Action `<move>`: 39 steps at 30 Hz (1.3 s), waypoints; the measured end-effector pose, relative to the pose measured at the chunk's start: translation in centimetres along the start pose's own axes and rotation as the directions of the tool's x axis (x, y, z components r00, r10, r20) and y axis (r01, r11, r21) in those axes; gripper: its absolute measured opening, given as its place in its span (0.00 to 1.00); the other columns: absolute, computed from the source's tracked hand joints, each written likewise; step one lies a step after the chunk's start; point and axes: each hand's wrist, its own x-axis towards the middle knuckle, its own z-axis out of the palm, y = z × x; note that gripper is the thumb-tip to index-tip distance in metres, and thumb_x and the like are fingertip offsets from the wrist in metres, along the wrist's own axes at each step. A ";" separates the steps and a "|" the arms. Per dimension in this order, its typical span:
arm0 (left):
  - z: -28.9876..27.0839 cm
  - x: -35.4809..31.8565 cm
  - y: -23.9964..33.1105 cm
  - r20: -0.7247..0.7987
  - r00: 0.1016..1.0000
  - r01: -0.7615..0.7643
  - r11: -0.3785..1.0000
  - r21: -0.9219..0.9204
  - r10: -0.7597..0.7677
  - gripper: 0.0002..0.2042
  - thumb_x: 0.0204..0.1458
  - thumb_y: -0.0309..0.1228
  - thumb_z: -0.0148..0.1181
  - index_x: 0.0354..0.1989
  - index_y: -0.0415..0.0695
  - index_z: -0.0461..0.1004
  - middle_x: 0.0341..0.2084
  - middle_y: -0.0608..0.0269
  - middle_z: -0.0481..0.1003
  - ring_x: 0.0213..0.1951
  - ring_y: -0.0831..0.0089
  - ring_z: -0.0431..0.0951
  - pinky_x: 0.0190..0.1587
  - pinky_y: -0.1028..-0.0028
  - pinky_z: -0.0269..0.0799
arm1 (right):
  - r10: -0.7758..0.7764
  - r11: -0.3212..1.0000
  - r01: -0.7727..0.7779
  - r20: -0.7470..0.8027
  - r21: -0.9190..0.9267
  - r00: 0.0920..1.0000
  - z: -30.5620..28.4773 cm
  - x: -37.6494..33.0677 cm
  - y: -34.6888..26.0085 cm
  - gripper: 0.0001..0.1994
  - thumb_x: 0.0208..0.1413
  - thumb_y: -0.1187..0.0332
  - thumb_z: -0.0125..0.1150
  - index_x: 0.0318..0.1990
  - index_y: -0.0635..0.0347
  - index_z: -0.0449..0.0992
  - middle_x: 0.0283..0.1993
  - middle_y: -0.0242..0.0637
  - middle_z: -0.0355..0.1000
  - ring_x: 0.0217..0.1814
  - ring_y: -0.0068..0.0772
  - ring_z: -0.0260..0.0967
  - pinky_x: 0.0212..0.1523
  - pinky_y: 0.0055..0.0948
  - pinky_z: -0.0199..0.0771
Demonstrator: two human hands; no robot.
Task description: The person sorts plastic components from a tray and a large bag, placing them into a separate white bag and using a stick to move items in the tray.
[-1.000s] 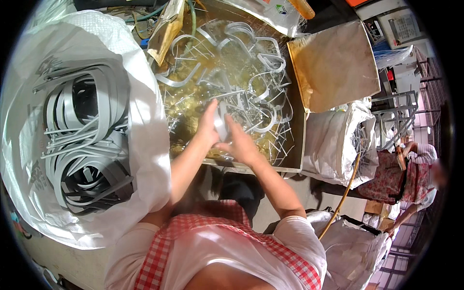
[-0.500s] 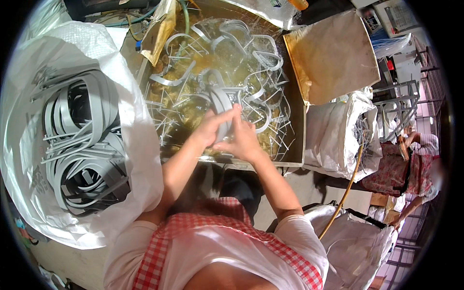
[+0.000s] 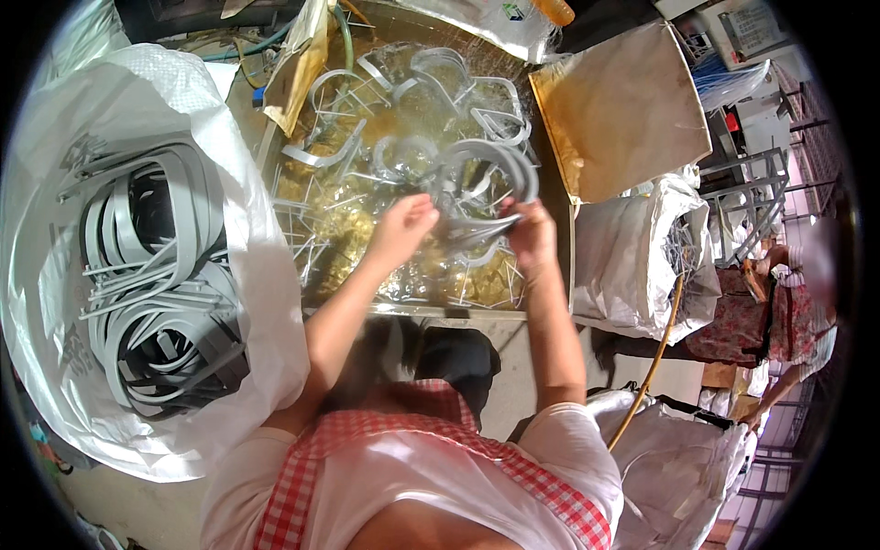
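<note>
My right hand (image 3: 533, 236) is closed around one side of a bundle of grey curved plastic strips (image 3: 526, 176), lifted over a metal tank (image 3: 550, 275) of yellowish, rippling water. The bundle bows out in open loops and is partly blurred. My left hand (image 3: 401, 227) is at the bundle's left side, fingertips drawn together; whether a strip end sits between them is too blurred to see. More grey strips (image 3: 328, 154), some curved and some thin and straight, lie about in the water below and beyond my hands.
At left stands a large white woven bag (image 3: 266, 312) holding many grey curved strips (image 3: 188, 211). A brown-stained board (image 3: 623, 110) leans at the tank's right, above another white sack (image 3: 614, 266). A yellow pole (image 3: 653, 376) slants nearby; a co-worker (image 3: 733, 312) is at far right.
My hands have moved apart. The right hand has gone right with the strip bundle, which has spread from a narrow bunch into open loops; the left hand has come off its middle.
</note>
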 end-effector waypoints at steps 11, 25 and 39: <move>-0.2 0.2 -0.5 -0.001 0.991 0.129 0.970 -0.208 -0.132 0.19 0.51 0.34 0.56 0.48 0.35 0.66 0.37 0.59 0.73 0.35 0.76 0.73 0.40 0.78 0.67 | -0.670 0.690 0.708 0.240 -0.148 0.703 2.2 -4.9 -28.6 0.16 0.42 0.77 0.54 0.43 0.62 0.66 0.37 0.38 0.68 0.39 0.31 0.65 0.46 0.30 0.64; -0.7 -1.7 0.4 0.094 0.978 0.205 0.757 -0.621 -0.188 0.18 0.46 0.27 0.59 0.44 0.38 0.63 0.33 0.53 0.73 0.37 0.66 0.75 0.41 0.71 0.71 | -0.289 0.320 0.685 0.621 -0.655 0.729 10.5 -9.8 7.6 0.43 0.38 0.67 0.63 0.62 0.67 0.45 0.63 0.59 0.46 0.65 0.57 0.44 0.61 0.44 0.46; -3.2 -2.6 4.8 0.688 0.724 0.398 0.788 -0.470 0.044 0.31 0.28 0.32 0.73 0.43 0.37 0.65 0.25 0.54 0.75 0.24 0.68 0.77 0.28 0.72 0.74 | 0.237 0.067 0.706 0.698 -0.706 0.676 10.1 1.5 -1.8 0.31 0.36 0.71 0.63 0.54 0.55 0.64 0.51 0.46 0.66 0.53 0.46 0.63 0.52 0.35 0.63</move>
